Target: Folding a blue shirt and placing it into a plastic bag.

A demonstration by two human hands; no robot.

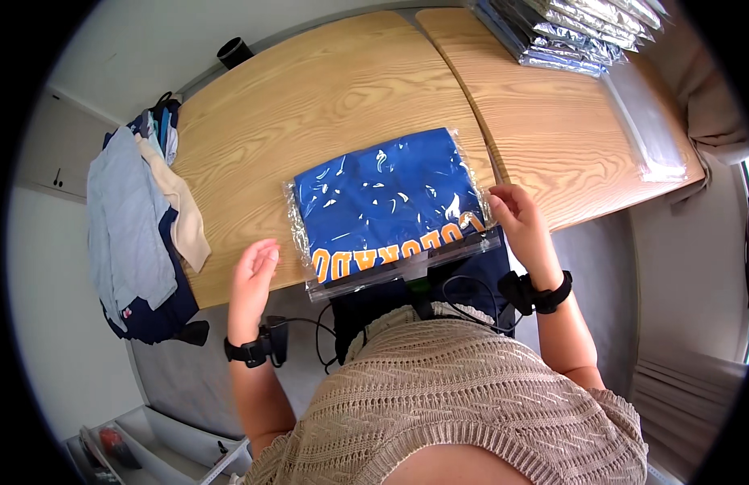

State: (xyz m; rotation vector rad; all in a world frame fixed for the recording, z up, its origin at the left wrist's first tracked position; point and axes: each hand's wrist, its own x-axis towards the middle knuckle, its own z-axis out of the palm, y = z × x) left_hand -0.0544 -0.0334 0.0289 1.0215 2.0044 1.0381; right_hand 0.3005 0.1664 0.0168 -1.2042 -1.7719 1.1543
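Note:
A folded blue shirt with orange lettering, sealed in a clear plastic bag, lies on the wooden table at its near edge. My right hand touches the bag's right edge near the flap, fingers bent on the plastic. My left hand hovers just left of the bag's near left corner, fingers apart and holding nothing. Both wrists wear black bands with cables.
A pile of loose clothes hangs over the table's left end. A stack of bagged garments sits at the far right, with flat clear bags beside it. A black cup stands at the far edge. A white bin is on the floor.

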